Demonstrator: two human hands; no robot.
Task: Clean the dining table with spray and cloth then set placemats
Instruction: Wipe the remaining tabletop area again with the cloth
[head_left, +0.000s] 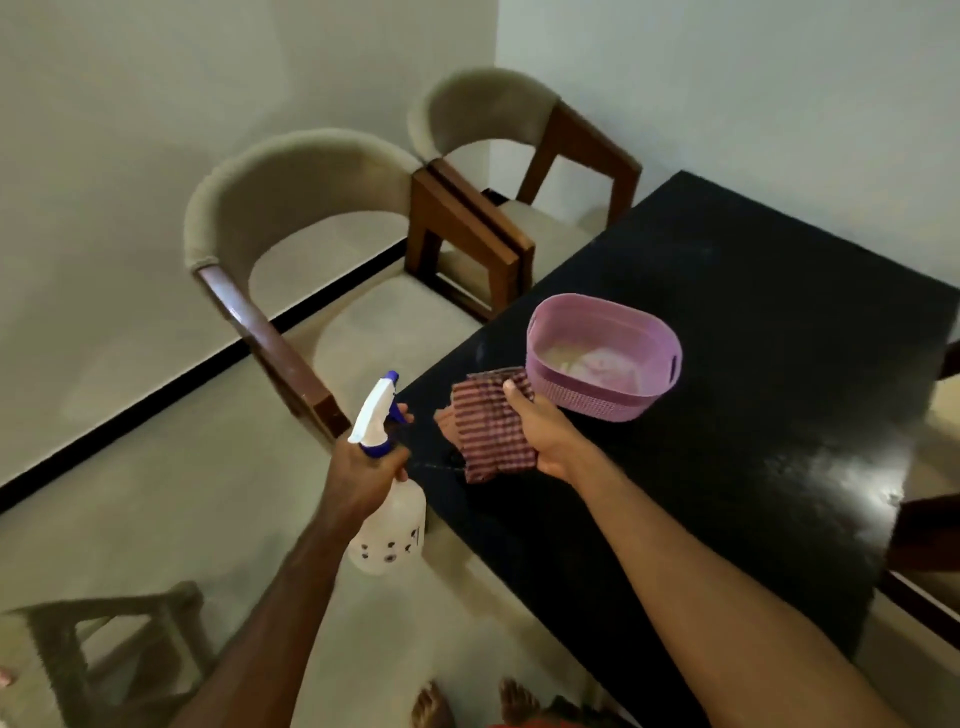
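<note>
Spraying stage, wiping next.
Left hand (363, 470) gripping spray bottle (387, 525); right hand (543, 434) clutching cloth (488, 426) above counter (727, 364), basket (602, 358) just beyond.

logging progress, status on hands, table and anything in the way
Left hand grips spray bottle, finger on trigger. Right hand holds striped cloth over black table. Pink basket sits on table, in the wiping path.

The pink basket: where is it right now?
In the head view, the pink basket stands on the black table near its left edge, just beyond the striped cloth held by the right hand.
</note>
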